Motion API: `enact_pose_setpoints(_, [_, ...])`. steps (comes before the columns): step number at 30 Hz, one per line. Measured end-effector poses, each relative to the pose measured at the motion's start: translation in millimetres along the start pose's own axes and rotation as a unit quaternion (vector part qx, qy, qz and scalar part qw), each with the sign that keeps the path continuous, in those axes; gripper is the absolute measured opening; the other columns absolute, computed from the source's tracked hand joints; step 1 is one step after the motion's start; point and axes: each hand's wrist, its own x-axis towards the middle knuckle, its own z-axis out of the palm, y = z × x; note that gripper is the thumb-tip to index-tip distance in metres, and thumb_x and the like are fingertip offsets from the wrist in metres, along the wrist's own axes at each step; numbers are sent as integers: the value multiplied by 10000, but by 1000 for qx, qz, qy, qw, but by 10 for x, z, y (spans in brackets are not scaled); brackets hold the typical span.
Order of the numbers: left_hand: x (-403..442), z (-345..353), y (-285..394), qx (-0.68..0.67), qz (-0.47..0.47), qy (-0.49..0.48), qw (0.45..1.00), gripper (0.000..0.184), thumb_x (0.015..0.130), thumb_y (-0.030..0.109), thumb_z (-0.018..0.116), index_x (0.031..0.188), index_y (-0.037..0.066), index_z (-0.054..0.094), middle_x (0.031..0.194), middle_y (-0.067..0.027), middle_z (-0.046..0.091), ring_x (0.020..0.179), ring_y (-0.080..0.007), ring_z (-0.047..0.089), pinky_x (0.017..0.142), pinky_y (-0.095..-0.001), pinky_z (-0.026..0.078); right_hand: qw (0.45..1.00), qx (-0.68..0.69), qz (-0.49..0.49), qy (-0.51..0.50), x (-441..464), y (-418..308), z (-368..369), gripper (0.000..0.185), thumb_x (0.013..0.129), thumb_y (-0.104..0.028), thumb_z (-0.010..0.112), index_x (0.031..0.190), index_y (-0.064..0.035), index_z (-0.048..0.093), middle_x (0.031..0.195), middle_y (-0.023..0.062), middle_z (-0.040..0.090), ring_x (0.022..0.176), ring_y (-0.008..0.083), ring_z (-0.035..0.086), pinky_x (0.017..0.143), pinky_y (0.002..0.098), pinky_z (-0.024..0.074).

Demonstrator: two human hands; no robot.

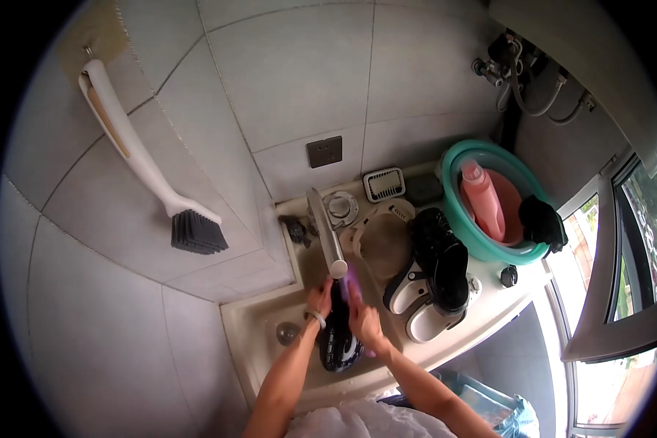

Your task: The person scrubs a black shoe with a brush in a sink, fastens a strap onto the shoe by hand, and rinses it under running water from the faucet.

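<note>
A black shoe (337,321) with white markings is held over the sink (266,321), below the spout of the metal tap (328,237). My left hand (319,301) is closed on the shoe's upper end, and a light band circles that wrist. On the shoe's other side, my right hand (363,321) grips a long purple brush (352,277). Part of the brush shows above the fingers and part below them; its bristles are hidden. How firmly the brush presses on the shoe I cannot tell.
Right of the sink stand white-and-black slip-on shoes (427,321) and a shiny black shoe (439,255). A teal basin (456,212) holds a pink bottle (483,201). A soap dish (384,185) sits behind. A large brush (142,164) hangs on the left wall.
</note>
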Motion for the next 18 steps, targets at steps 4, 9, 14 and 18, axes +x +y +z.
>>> enact_pose_setpoints(4, [-8, -91, -43, 42, -16, 29, 999, 777, 878, 676, 423, 830, -63, 657, 704, -289, 607, 752, -401, 640, 676, -453, 449, 999, 44, -8, 7, 100, -7, 94, 327, 931, -142, 497, 1250, -98, 553, 765, 296, 589, 756, 475, 584, 630, 537, 476])
enact_pose_setpoints(9, [-25, -95, 25, 0, 1, 52, 999, 730, 879, 633, 479, 815, -73, 657, 653, -261, 602, 685, -361, 634, 650, -448, 437, 996, 62, -64, 11, -265, -64, 50, 459, 936, -154, 489, 1391, -158, 426, 784, 293, 604, 749, 476, 594, 638, 536, 487])
enact_pose_setpoints(14, [-199, -7, 57, -26, -37, 23, 999, 712, 884, 615, 492, 878, -76, 661, 704, -258, 622, 739, -329, 646, 685, -420, 447, 997, 45, 57, -11, 222, 149, 25, 396, 961, -201, 449, 1353, -146, 462, 806, 297, 606, 801, 469, 592, 656, 507, 506])
enact_pose_setpoints(18, [-58, -134, 88, -80, 2, 67, 995, 708, 882, 608, 517, 809, -86, 635, 602, -175, 549, 634, -226, 543, 624, -398, 417, 995, 99, 3, -1, -400, -132, -119, 434, 965, -168, 443, 1398, -151, 420, 932, 314, 601, 949, 453, 590, 774, 443, 501])
